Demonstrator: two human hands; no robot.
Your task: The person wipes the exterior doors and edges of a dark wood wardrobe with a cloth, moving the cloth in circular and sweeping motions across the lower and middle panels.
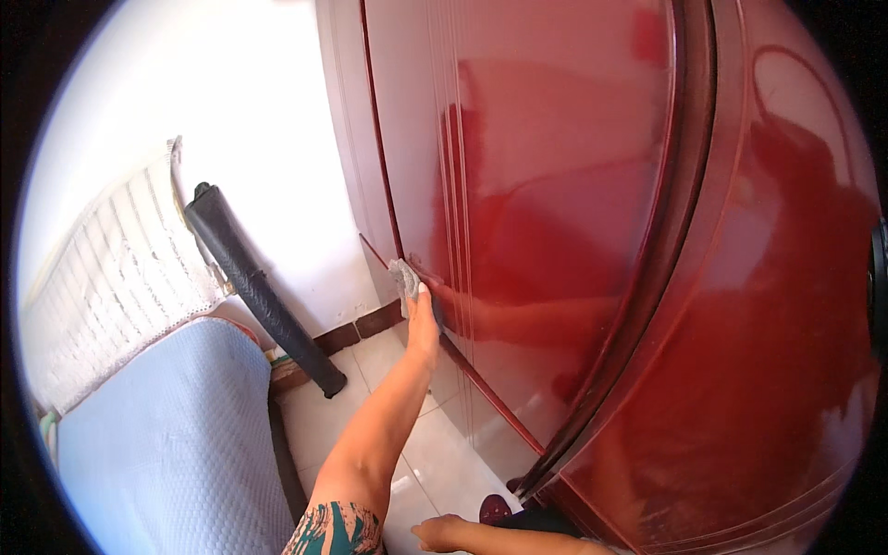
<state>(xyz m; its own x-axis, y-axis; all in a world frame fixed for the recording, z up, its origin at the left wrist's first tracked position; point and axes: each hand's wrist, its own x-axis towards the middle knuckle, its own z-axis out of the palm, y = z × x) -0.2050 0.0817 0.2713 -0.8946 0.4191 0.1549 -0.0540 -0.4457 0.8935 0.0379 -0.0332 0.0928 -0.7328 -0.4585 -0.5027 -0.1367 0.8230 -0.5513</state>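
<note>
At far left I see an upright white fabric cover with grey stripes point(120, 268), and below it a bed with a pale blue quilted spread point(176, 435). Beside the bed, a long black tube-shaped bundle point(264, 287) stands at a slant, its lower end at the pale tiled floor point(316, 421); the bright white wall point(287, 166) and its dark brown skirting point(338, 340) are behind it. A green-and-pink patterned sleeve point(333, 532) rises from the lower edge. From it I have the left hand point(423, 324) stretched forward, gripping a crumpled grey cloth point(400, 276) at the lower left of a glossy dark red wardrobe point(555, 185); most of its fingers are hidden. The right hand point(441, 534) is low, near a dark red shoe point(495, 510); I cannot tell how its fingers stand. The wardrobe fills the right side, mirroring the outstretched arm.
</note>
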